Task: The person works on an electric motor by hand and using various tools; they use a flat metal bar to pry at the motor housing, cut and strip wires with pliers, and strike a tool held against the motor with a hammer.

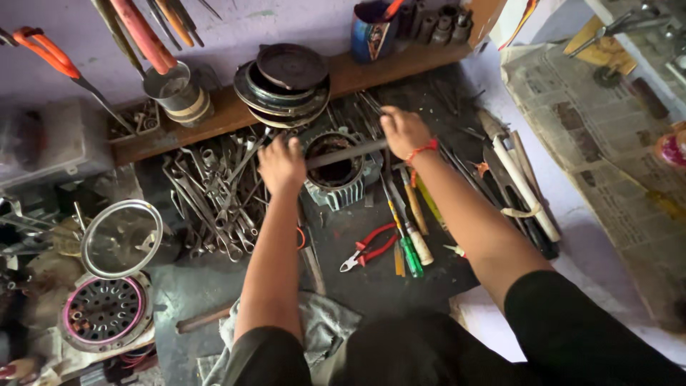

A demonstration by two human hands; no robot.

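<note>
Rod (pixel 348 152) across motor housing (pixel 336 174), L hand (pixel 281 164) & R hand (pixel 401 129) gripping ends.

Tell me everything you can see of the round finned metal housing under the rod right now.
The housing is a grey-green, cast-looking metal ring with ribbed fins round its outside and a dark, rusty hollow centre. It sits open end up on the dark workbench, between a pile of wrenches and a row of screwdrivers. A dull metal rod lies across its rim, gripped by the left hand and right hand. Its lower part is hard to see.

Two hands (pixel 282 164), one metal rod (pixel 346 152)
</note>
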